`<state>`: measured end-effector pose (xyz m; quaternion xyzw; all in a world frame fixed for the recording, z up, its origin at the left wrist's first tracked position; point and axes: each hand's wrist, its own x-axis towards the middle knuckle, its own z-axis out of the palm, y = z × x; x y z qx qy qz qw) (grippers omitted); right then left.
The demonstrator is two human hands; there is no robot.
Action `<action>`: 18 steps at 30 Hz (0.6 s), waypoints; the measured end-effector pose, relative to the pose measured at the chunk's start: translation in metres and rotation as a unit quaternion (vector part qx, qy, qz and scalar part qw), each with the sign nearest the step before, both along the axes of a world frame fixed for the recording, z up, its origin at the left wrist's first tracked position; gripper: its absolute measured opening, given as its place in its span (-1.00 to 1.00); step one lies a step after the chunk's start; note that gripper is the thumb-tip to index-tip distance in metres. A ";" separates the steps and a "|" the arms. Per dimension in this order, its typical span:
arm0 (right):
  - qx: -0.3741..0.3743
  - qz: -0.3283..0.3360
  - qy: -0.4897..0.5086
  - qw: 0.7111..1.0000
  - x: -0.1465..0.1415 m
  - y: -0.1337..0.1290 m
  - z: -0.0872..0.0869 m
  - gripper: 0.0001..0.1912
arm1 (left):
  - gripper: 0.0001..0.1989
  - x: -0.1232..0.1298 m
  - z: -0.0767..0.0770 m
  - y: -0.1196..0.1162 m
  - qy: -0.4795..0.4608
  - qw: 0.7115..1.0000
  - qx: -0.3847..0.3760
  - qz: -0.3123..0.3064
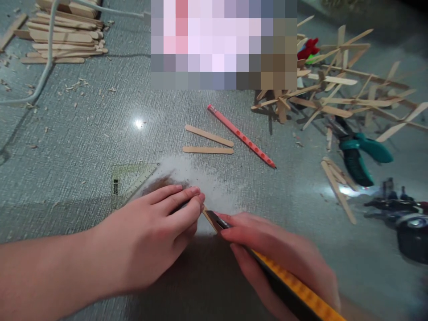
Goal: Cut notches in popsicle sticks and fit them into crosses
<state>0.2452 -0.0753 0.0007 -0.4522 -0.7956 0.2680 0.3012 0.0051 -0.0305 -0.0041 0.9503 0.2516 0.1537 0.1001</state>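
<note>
– Down at six o'clock from the middle of the worktop (100, 127), a narrow wooden stick (210, 220) is poking out between both hands. So what are the fingers doing there?

– OK so the left hand (160, 225), coming in from seven, is keeping its fingers pressed together and holding that stick down. Its thumb is mostly hiding underneath, so can't say much there.

– And the right?

– Right hand (281, 252) is sitting around five, fingers wrapping a yellow-and-black cutter (297, 287) and pinching it near the blade end. The blade is angling over the stick, though I can't tell whether it's biting in.

– Anything else lying around?

– Yep. Two loose sticks (207, 150) are lying at twelve from the left fingertips, and a red pencil (246, 141) is slanting just beside them at one. A clear set square (122, 173) is peeking out around nine, partly going under the left arm. A stick pile (63, 38) is resting at ten, a criss-cross stick frame (347, 103) is sprawling at two, and green-handled pliers (356, 149) are lying at three.
</note>
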 end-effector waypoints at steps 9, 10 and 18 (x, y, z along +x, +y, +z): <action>0.015 0.002 -0.001 1.000 -0.002 -0.001 0.003 -0.72 | -0.54 -0.001 -0.003 -0.003 0.008 1.000 -0.007 -0.010; 0.020 0.002 0.001 1.000 -0.003 0.000 0.003 -0.72 | -0.54 -0.001 -0.002 -0.003 0.009 1.000 -0.007 -0.010; 0.013 -0.021 0.007 1.000 -0.007 -0.008 0.007 -0.71 | -0.54 0.001 -0.002 -0.003 0.011 1.000 -0.009 0.001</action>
